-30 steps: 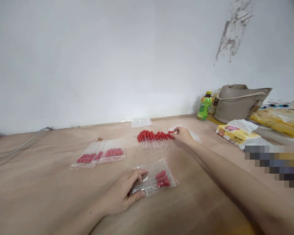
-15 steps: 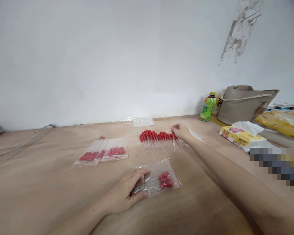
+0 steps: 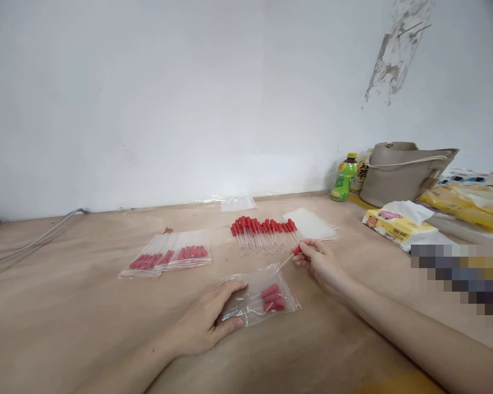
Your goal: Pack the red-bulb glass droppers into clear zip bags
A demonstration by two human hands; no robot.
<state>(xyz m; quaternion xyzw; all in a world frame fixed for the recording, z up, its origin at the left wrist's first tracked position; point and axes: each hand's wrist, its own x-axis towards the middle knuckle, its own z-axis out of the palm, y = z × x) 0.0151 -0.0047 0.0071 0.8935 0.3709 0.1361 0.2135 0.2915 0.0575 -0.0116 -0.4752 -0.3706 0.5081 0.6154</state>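
Note:
My left hand (image 3: 207,323) rests on the near end of a clear zip bag (image 3: 259,298), pinching its edge between thumb and fingers; the bag holds a few red-capped droppers. My right hand (image 3: 318,261) pinches one red-capped dropper (image 3: 290,258) by its bulb, its clear tip pointing toward the bag's open end. Behind it lies a row of several loose red-capped droppers (image 3: 263,230) on the brown table (image 3: 86,328).
Two filled zip bags (image 3: 168,256) lie at the left. A stack of empty clear bags (image 3: 310,224) sits right of the row, another empty bag (image 3: 237,204) by the wall. Tissue pack (image 3: 396,224), green bottle (image 3: 344,178), grey handbag (image 3: 402,172) and yellow packets (image 3: 464,202) stand at right. A cable (image 3: 36,241) runs at left.
My right hand has lifted one dropper from the loose row and drawn it back toward the bag. My left hand has stayed on the bag.

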